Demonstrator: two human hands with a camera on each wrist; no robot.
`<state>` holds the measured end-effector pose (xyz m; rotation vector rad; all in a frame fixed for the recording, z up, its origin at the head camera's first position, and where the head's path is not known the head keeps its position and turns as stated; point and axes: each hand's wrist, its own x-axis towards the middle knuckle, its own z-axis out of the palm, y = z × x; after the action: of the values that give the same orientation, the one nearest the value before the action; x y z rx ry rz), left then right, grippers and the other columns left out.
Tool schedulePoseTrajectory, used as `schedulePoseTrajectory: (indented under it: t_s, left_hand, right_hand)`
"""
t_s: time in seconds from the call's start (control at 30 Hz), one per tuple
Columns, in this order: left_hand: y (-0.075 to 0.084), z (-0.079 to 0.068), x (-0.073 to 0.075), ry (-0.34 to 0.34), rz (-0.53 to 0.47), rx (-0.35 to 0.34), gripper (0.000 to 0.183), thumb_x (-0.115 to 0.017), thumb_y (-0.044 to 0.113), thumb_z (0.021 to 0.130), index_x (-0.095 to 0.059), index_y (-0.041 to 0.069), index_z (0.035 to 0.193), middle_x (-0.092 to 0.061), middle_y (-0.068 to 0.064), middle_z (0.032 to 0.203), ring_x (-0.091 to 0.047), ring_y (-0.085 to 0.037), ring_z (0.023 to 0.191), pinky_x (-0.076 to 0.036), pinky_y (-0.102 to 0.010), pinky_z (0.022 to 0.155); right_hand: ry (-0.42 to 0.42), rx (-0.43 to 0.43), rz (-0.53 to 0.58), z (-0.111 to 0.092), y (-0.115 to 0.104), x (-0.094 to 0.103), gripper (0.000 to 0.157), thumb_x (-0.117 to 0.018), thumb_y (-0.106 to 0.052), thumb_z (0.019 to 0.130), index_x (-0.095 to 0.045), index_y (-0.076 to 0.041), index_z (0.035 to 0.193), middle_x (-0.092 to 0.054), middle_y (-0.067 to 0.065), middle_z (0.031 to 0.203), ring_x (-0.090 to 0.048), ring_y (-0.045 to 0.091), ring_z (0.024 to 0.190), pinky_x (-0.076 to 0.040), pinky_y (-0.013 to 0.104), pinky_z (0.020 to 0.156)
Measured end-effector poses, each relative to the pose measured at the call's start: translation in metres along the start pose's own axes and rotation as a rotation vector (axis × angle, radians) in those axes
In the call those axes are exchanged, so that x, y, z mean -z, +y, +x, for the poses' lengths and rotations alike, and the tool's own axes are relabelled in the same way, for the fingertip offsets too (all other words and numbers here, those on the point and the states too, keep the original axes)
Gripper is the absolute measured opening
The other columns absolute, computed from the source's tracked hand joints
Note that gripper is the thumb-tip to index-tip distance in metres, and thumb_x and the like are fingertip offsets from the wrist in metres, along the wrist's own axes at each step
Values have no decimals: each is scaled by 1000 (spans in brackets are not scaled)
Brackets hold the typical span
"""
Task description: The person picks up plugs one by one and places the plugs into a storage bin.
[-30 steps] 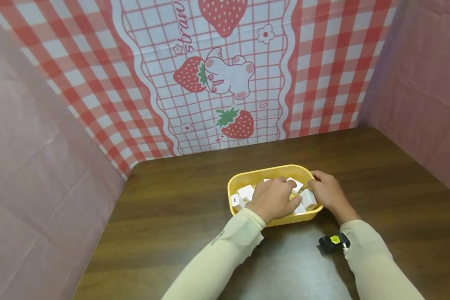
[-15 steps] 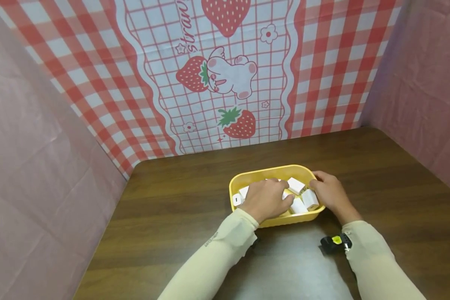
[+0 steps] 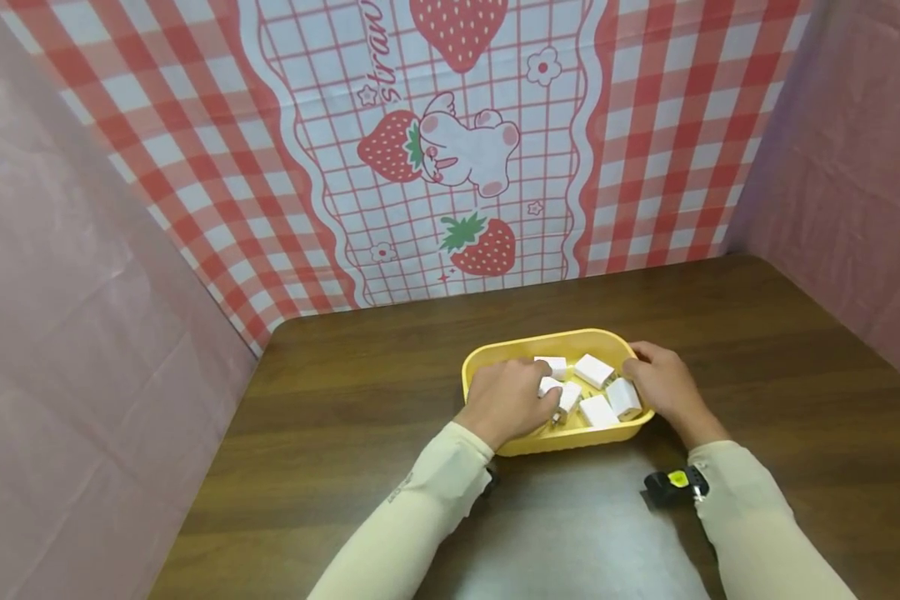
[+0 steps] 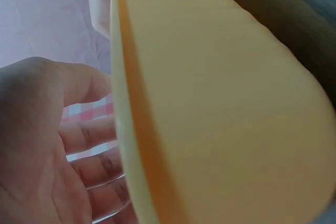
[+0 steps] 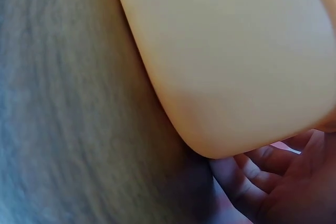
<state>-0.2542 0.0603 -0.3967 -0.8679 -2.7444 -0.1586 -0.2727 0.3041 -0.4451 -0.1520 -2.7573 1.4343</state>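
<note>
A yellow plastic basket (image 3: 551, 442) stands on the table and holds several white charger plugs, among them a white plug (image 3: 598, 411) near its front wall. My left hand (image 3: 506, 400) reaches over the front rim into the basket's left part. Its fingertips are low among the plugs, partly hidden; in the left wrist view the left hand (image 4: 47, 145) has thumb and fingers spread apart behind the rim. At the right end, my right hand (image 3: 663, 387) grips the basket wall, thumb at the inside and fingers outside. The right wrist view shows the right hand's fingers (image 5: 262, 174) against the basket's outer side.
A brown wooden table (image 3: 345, 433) carries the basket. Behind it hangs a red-and-white checked cloth (image 3: 450, 167) with strawberries, and pink cloth (image 3: 855, 183) hangs at both sides. A black wrist camera (image 3: 667, 487) sits under the right wrist.
My left hand has slid leftward inside the basket, uncovering more plugs in the middle and covering those at the left end. My right hand keeps its grip on the basket.
</note>
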Motion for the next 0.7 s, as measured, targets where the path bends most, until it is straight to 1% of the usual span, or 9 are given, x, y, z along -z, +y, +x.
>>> schedulePoseTrajectory:
  t_s: [0.07, 0.13, 0.23, 0.33, 0.4, 0.5, 0.6, 0.7]
  left_hand:
    - [-4, -4, 0, 12, -4, -2, 28, -59, 40, 95, -76, 21, 108, -71, 7, 85, -64, -11, 69, -42, -30, 49]
    - [-9, -8, 0, 19, -1, -1, 29, -59, 41, 95, -76, 21, 108, -70, 7, 86, -65, -12, 73, -44, -31, 51]
    - [-18, -14, 1, 31, -17, 27, 32, -58, 43, 95, -76, 23, 113, -72, 6, 98, -67, -13, 84, -47, -34, 54]
    - [-27, -20, 2, 84, -49, 67, 31, -59, 42, 95, -75, 24, 113, -71, 5, 110, -69, -15, 92, -51, -38, 57]
    - [-34, -24, 2, 138, -79, 86, 27, -60, 39, 94, -76, 22, 109, -71, 5, 109, -70, -16, 90, -52, -38, 57]
    - [-43, -28, 0, 213, -108, 97, 23, -61, 34, 94, -77, 20, 102, -71, 5, 100, -69, -17, 81, -52, -36, 55]
    - [-51, -31, -1, 258, -116, 104, 20, -62, 32, 93, -77, 20, 98, -69, 4, 90, -66, -16, 70, -48, -34, 50]
    - [-57, -35, -3, 282, -118, 113, 19, -63, 31, 92, -77, 19, 97, -68, 4, 86, -62, -14, 66, -46, -32, 48]
  right_hand:
    - [-6, -10, 13, 0, 0, 0, 51, -44, -18, 96, -50, 7, 140, -54, 28, 132, -52, 37, 110, -43, 47, 91]
    - [-16, -22, 28, 1, 1, 0, 51, -44, -18, 96, -49, 7, 140, -53, 28, 132, -52, 37, 110, -44, 45, 90]
    - [-49, -45, 61, 3, 4, 1, 52, -44, -18, 96, -47, 7, 142, -52, 27, 133, -52, 35, 110, -47, 38, 85]
    - [-85, -54, 92, 6, 6, 4, 53, -45, -19, 97, -45, 7, 143, -51, 27, 132, -52, 34, 109, -48, 31, 79]
    - [-100, -47, 113, 7, 8, 7, 53, -46, -18, 97, -44, 8, 143, -51, 27, 132, -52, 33, 109, -48, 27, 76]
    - [-115, -47, 133, 9, 9, 11, 53, -47, -18, 98, -43, 9, 143, -50, 28, 132, -53, 32, 108, -49, 24, 73]
    - [-128, -57, 143, 10, 11, 15, 54, -46, -19, 99, -41, 9, 144, -49, 29, 133, -52, 32, 108, -50, 23, 71]
    - [-139, -66, 144, 11, 11, 17, 55, -46, -21, 100, -40, 9, 145, -47, 30, 135, -52, 33, 109, -50, 23, 72]
